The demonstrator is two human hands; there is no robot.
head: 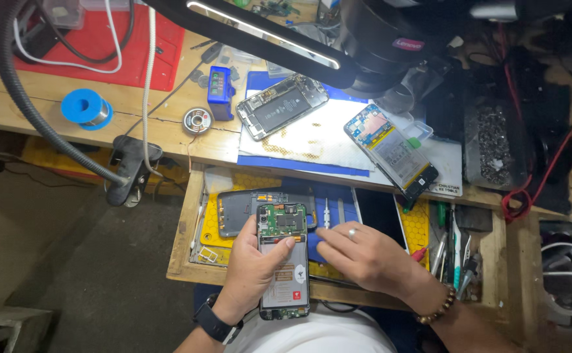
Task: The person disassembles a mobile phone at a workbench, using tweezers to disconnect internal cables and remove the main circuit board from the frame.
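Phone in hand: opened smartphone (pixel 284 261), back cover off, green circuit board at its far end and a white-and-red battery along its middle; it lies lengthwise over the near edge of the open drawer (pixel 181 252), in front of the person's body.
Left hand: left hand (pixel 254 268) closed around the opened smartphone from its left side, palm under it, thumb laid across the upper part of the battery; a dark watch sits on the wrist.
Right hand: right hand (pixel 364 255) open and flat, palm down, fingers stretched left onto the blue mat (pixel 338 202) in the drawer, fingertips just beside the phone's right edge; a ring on one finger, a bead bracelet on the wrist. It grips nothing that shows.
Drawer contents: grey back cover (pixel 237 210) lying on a yellow mat, touching the far end of the held phone; small tools (pixel 453 252) in the right compartment.
Bench, far side: second open phone (pixel 282 106) with a dark battery on a white sheet; third open phone (pixel 392 150) to its right, tilted, near the bench edge.
Bench, left: blue spool (pixel 84 108), a small round reel (pixel 198 120), a blue box-shaped device (pixel 219 85), and a red mat (pixel 103 46) at the far left.
Overhead: black lamp arm (pixel 260 33) crossing the far side.
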